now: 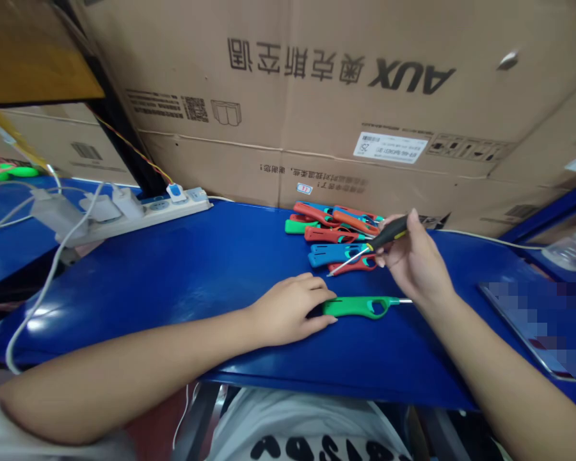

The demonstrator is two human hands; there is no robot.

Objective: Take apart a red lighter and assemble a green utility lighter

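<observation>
A green lighter lies flat on the blue table, its metal tip pointing right. My left hand rests on the table with thumb and fingers closed on the lighter's left end. In my right hand is a screwdriver with a black and yellow handle. Its shaft slants down to the left, and the tip is above the green lighter's left end, apart from it. Behind the green lighter lies a pile of several red, blue and green lighters, partly behind the screwdriver shaft.
A white power strip with plugs and cables stands at the back left. A large cardboard box rises behind the table. To the right are a flat dark panel and a clear plastic container.
</observation>
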